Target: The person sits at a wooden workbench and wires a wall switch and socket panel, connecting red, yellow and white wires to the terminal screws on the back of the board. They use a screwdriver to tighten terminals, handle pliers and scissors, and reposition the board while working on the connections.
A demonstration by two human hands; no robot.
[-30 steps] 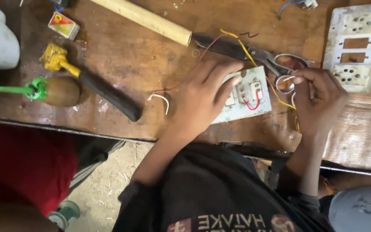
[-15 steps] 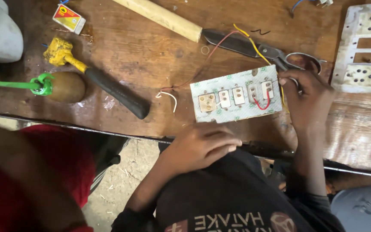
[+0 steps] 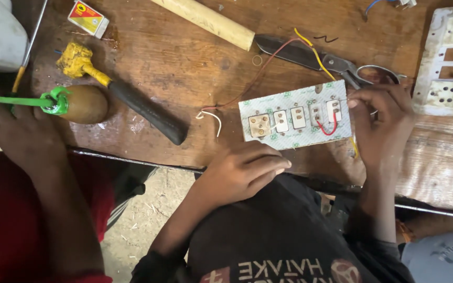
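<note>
Worn wooden bench (image 3: 184, 57), tools scattered far and left.
Right hand (image 3: 381, 128) pinches the switch plate's (image 3: 294, 123) right edge; left hand (image 3: 242, 173) rests loosely curled, empty, just near it. Scissors (image 3: 321, 57) lie beyond, hammer (image 3: 127, 99) left.

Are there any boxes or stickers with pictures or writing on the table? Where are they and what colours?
Small box: top left of the wooden table, flat rectangle, yellow and red with a pale edge.
Switch plate's film: middle of the table, at the right hand's fingertips, pale sheet dotted with little green marks.
No screens or signs in view.
</note>
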